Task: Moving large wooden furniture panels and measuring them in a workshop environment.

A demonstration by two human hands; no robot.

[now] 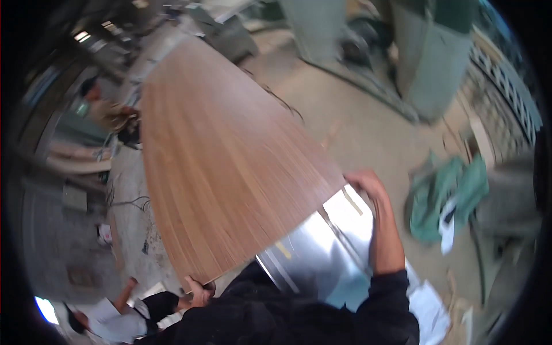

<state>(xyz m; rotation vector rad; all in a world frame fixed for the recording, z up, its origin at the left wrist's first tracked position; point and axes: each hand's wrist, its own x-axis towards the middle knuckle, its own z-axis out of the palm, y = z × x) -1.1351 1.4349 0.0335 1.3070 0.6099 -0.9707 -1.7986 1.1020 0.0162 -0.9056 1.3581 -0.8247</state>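
Observation:
A large wood-grain panel [224, 167] stretches away from my body toward the far left. At its near left corner, my left hand [199, 292] is closed on the edge, thumb upward. My right hand [366, 183] grips the near right corner with bent fingers, some of them hidden by the edge. Beneath the near end shows a shiny metal surface [310, 247] with grooves and yellowish strips. My right forearm passes along that metal's right side.
A person [109, 112] is beside the panel's far left, and another in a white top [115, 319] is at lower left. Green cloth [443, 198] hangs at right. Large grey-green machinery [425, 63] stands at the far right. Cables [284, 103] lie on the floor.

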